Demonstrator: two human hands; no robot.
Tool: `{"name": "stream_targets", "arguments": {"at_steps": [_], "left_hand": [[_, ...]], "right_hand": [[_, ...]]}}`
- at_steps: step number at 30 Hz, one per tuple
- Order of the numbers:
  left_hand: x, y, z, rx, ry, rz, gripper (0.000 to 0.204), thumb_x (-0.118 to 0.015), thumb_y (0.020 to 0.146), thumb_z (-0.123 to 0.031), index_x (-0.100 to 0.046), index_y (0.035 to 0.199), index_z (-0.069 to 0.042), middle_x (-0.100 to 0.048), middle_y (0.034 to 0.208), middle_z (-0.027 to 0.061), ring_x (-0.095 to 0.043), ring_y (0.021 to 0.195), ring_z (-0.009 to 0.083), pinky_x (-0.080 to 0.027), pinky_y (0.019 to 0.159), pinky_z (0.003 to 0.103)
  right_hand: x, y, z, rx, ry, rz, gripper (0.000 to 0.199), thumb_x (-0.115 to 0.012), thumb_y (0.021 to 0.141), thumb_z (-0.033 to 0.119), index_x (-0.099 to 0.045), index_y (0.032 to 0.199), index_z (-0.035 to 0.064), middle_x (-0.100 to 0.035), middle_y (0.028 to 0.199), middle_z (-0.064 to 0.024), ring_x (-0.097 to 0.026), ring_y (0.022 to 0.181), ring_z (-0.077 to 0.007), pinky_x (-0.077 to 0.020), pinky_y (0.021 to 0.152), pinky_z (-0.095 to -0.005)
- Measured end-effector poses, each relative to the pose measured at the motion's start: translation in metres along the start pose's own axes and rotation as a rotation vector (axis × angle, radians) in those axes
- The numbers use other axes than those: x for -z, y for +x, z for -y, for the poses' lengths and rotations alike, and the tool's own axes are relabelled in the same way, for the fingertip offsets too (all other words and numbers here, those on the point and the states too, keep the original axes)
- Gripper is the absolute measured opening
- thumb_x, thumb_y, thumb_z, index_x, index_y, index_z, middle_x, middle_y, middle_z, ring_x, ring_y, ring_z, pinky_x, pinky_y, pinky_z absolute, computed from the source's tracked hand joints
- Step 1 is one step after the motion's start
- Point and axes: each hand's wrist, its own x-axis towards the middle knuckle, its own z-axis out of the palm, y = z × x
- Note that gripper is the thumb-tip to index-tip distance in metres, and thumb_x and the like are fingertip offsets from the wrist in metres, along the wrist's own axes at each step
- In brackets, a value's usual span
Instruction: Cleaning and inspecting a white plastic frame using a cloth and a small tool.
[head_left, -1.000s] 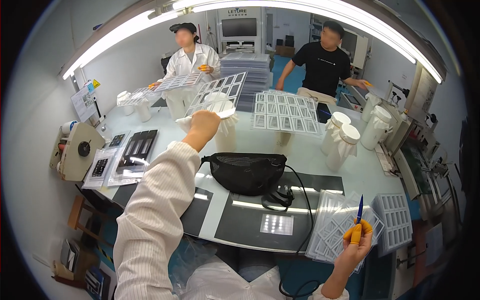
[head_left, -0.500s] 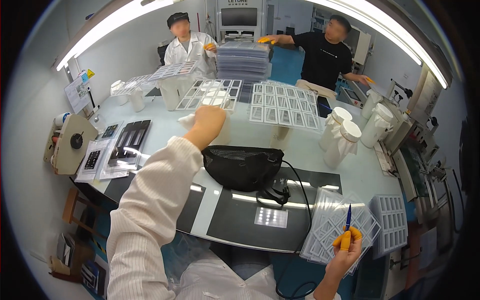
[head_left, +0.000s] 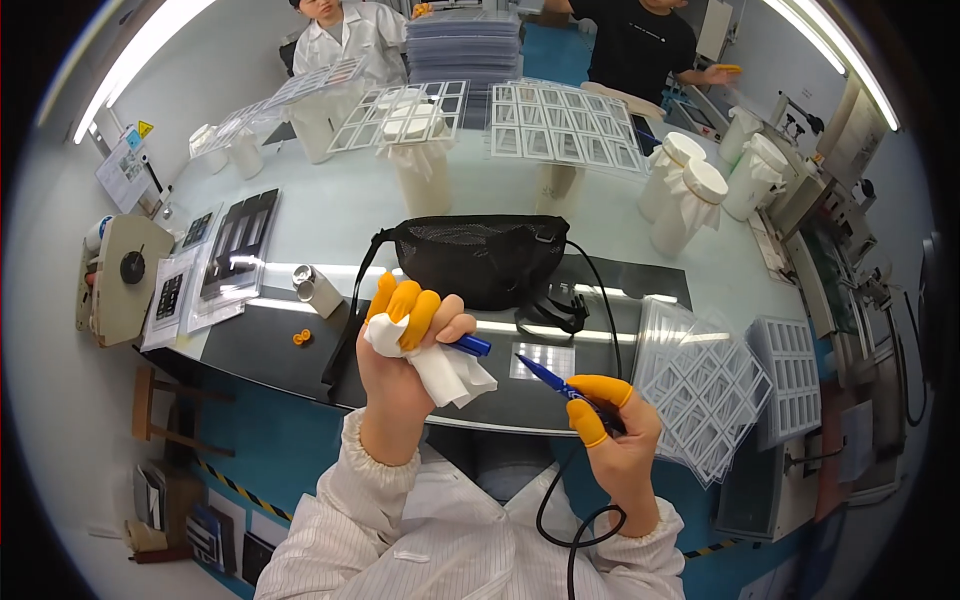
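At centre frame, the left hand grips a white wipe and a blue cap. The right hand pinches the uncapped blue pen. Cap is off; wiping looks not yet begun above the desk.

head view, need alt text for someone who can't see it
Seen from above, a person's left hand in orange finger cots grips a crumpled white wipe and a blue cap, while the right hand holds a blue pen. Beyond lie a black mesh pouch and clear trays on a table.
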Motion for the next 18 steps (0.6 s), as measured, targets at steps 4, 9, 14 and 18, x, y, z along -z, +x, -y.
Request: {"name": "stream_targets", "arguments": {"at_steps": [4,9,14,18], "left_hand": [[-0.002,-0.009,-0.001,0.105,-0.131,-0.034,0.028,-0.039,0.083,-0.029,-0.042,0.062,-0.011,-0.032,0.056,0.0022,-0.029,0.056,0.0114,-0.031,0.058,0.023],[-0.003,-0.014,0.0,0.147,-0.092,-0.078,0.035,-0.036,0.087,-0.031,-0.039,0.058,-0.01,-0.031,0.053,0.0018,-0.029,0.054,0.0118,-0.03,0.055,0.024],[0.009,-0.019,0.018,0.218,0.026,-0.065,0.036,-0.035,0.088,-0.028,-0.037,0.057,-0.01,-0.031,0.051,0.0017,-0.029,0.053,0.0127,-0.029,0.052,0.024],[0.034,-0.024,0.03,0.203,0.075,-0.269,0.035,-0.036,0.088,-0.026,-0.036,0.056,-0.011,-0.033,0.051,0.0024,-0.031,0.051,0.014,-0.029,0.05,0.025]], "right_hand": [[-0.009,-0.003,0.007,0.028,-0.087,0.055,0.019,-0.065,0.071,0.004,-0.059,0.089,-0.0021,-0.058,0.071,-0.0042,-0.052,0.061,-0.0067,-0.0395,0.058,-0.0147],[-0.01,-0.008,0.004,0.052,-0.139,0.06,0.018,-0.064,0.071,0.003,-0.059,0.088,-0.0023,-0.058,0.07,-0.0048,-0.051,0.059,-0.0061,-0.0385,0.056,-0.0146],[-0.016,-0.008,-0.003,0.125,-0.358,0.091,0.016,-0.06,0.072,0.0,-0.058,0.087,-0.0032,-0.057,0.068,-0.0057,-0.049,0.057,-0.0064,-0.0372,0.052,-0.0162],[-0.023,-0.008,-0.031,-0.171,-0.091,0.193,0.014,-0.056,0.075,0.001,-0.056,0.089,-0.0037,-0.057,0.07,-0.0061,-0.05,0.062,-0.0088,-0.0393,0.056,-0.0197]]}}
